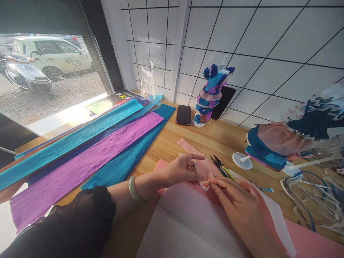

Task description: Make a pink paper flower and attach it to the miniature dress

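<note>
My right hand [231, 197] pinches a small pleated fan of pale pink crepe paper [205, 185] between thumb and fingertips. Close beside it, my left hand [182, 170] has its index finger stretched out and its thumb apart, near the pleats; its other fingers are partly hidden. A pale pink crepe paper strip [204, 166] lies between the two hands. Beneath them spread sheets of pink and whitish paper [188, 222]. Just beyond my right hand lie black-bladed scissors [217, 162], partly covered.
Blue, purple and teal crepe paper strips [107, 154] stretch across the left. Near the wall stand a phone [184, 115] and a small dress form in a paper dress [211, 95]. A second dressed form [276, 143] lies at right, beside tangled ribbons [309, 200].
</note>
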A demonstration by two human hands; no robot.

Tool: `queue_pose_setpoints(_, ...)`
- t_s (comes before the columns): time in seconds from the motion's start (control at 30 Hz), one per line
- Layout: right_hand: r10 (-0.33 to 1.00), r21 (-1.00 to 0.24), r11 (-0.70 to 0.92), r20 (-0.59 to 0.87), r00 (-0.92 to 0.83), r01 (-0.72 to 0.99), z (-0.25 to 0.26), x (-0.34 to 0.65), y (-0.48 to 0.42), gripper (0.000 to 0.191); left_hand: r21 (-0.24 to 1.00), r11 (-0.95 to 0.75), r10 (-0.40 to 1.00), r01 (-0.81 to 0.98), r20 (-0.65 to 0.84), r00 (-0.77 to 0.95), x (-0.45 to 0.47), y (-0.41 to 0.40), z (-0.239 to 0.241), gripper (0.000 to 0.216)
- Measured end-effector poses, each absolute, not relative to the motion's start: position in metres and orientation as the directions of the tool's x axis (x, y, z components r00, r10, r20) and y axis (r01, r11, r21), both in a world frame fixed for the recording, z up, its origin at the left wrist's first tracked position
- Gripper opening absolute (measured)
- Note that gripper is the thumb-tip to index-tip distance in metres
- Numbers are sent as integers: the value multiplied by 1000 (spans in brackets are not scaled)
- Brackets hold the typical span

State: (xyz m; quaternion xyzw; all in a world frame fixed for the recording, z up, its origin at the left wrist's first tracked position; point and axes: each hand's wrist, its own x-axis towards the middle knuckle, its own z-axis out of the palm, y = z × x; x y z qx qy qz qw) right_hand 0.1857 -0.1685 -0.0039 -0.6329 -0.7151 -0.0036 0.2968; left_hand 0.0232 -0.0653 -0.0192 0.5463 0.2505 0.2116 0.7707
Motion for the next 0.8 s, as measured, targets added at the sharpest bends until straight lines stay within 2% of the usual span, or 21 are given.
queue_pose_setpoints(0.1,914,-414,84,395,96,907,-3,187,-168,27,981,185,657,-56,-81,750,26,-68,-21,55)
queue_pose_setpoints(0.2,919,-496,6,346,191,868,-1,187,-167,25,970,-234,781,62,150,606,27,-75,-17,46)
queue_pose_setpoints(0.27,921,-556,-25,310,235,831,0,186,-167,23,814,-553,725,180,363,585,26,-80,-13,42)
queue_pose_setpoints(0.3,923,-585,-40,288,254,810,0,185,-167,22,719,-663,665,211,436,606,25,-82,-10,39)
queue_pose_setpoints(0.37,928,-636,-66,245,282,768,1,182,-168,21,566,-787,558,245,484,674,24,-85,-8,33)
queue_pose_setpoints(0.43,929,-668,-77,222,298,740,2,179,-168,19,492,-828,517,269,481,708,22,-86,-8,27)
queue_pose_setpoints(0.5,934,-690,-65,212,287,720,2,177,-169,19,476,-831,519,289,474,711,22,-85,-10,21)
queue_pose_setpoints(0.8,952,-694,6,223,207,720,-3,179,-169,16,555,-788,551,269,440,709,23,-80,-15,13)
